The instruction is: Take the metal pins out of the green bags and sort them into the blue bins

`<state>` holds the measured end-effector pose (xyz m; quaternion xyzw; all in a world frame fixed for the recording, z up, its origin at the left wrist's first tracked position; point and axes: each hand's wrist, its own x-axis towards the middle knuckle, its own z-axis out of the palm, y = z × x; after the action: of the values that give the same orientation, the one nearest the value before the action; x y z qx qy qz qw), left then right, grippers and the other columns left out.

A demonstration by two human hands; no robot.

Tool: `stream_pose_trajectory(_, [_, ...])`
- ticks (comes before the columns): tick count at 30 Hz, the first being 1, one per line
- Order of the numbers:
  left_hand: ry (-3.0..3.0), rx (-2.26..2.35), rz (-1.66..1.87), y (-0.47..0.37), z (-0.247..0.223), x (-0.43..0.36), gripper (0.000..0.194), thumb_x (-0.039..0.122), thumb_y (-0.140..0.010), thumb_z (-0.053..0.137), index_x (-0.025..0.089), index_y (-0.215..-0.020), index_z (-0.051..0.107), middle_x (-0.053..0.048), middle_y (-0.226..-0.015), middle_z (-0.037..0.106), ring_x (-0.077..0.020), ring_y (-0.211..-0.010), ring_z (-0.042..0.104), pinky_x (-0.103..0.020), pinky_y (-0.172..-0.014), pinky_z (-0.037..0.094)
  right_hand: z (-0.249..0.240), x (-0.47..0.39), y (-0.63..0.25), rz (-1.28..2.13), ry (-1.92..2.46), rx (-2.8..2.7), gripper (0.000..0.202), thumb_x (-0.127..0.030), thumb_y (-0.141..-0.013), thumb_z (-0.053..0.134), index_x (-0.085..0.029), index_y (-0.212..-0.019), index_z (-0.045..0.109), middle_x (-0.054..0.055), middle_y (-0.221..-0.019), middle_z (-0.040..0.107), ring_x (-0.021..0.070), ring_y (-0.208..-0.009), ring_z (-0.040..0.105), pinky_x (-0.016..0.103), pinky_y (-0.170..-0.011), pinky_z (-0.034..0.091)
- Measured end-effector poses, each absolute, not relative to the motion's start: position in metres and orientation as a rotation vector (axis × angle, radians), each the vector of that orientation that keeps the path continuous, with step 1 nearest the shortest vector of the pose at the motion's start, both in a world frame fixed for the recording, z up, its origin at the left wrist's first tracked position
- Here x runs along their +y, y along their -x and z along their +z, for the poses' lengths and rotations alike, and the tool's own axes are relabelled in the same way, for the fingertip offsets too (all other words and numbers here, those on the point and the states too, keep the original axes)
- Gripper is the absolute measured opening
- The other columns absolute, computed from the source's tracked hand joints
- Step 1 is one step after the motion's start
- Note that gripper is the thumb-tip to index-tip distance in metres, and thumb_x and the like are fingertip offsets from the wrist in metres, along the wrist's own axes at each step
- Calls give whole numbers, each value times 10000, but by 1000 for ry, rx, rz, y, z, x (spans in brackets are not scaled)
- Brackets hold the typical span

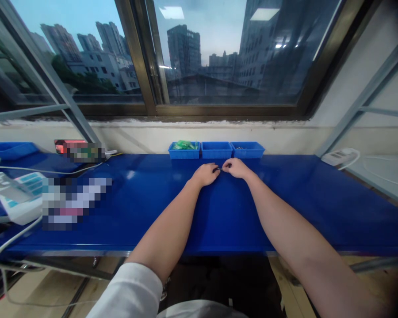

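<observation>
Both arms reach out over a blue table [146,212]. My left hand [207,175] has its fingers closed around one end of a small dark, thin item [220,168]. The fingertips of my right hand [236,168] pinch the other end, just above the table surface. What the item is cannot be made out. Right behind my hands stand three blue bins in a row: the left bin [185,154] holds green pieces, the middle bin [216,153] shows nothing inside, and the right bin [250,154] has a few small metallic bits.
On the left are a white device [20,198], cables, a pixelated item [76,203], a phone-like screen [76,150] and a blue tray [13,150]. A white power strip [341,156] lies at the right. Grey metal frames flank the table, with a window behind.
</observation>
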<state>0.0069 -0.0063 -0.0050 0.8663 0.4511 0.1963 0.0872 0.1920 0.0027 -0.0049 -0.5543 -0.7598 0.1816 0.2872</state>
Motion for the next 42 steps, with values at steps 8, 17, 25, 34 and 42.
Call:
stream_pose_trajectory(8, [-2526,1370,794,-7,-5,-5,414,334,-871,452,150,-1234,530,-97,-1232,584,-216,-1115,549,-306,-979,399,-8,5,-190,418,1361,-1857,166,-279,-767,549,-157,-736,658,45,-695,668,150,-643,577,262,-628,425])
stream_pose_trajectory(17, [-2497,1366,1036,-8,0,-6,206,226,-870,446,187,-883,648,-48,-855,681,-159,-774,617,-252,-748,452,5,-5,-173,728,1160,-1637,263,-410,-698,617,-153,-754,621,24,-569,618,130,-521,530,262,-531,399])
stream_pose_trajectory(25, [-2489,1366,1029,-7,-1,-7,215,211,-862,441,198,-869,656,-43,-843,681,-160,-746,610,-253,-724,443,5,-4,-178,987,1038,-1431,225,-349,-572,710,-155,-660,636,6,-558,613,97,-485,487,237,-484,344])
stream_pose_trajectory(34, [-2392,1499,1169,-7,-4,-1,285,250,-852,480,163,-1096,598,-76,-1023,653,-183,-936,596,-286,-858,445,1,4,-186,646,1115,-1245,162,-311,-615,626,-156,-654,658,17,-578,625,134,-554,544,255,-547,398])
stream_pose_trajectory(42, [-2362,1586,1065,-6,-2,-3,283,190,-826,484,170,-1085,597,-75,-1062,635,-188,-986,584,-295,-887,441,-5,25,-210,304,1320,-1111,326,-274,-628,587,-130,-912,660,73,-810,672,199,-749,609,326,-709,473])
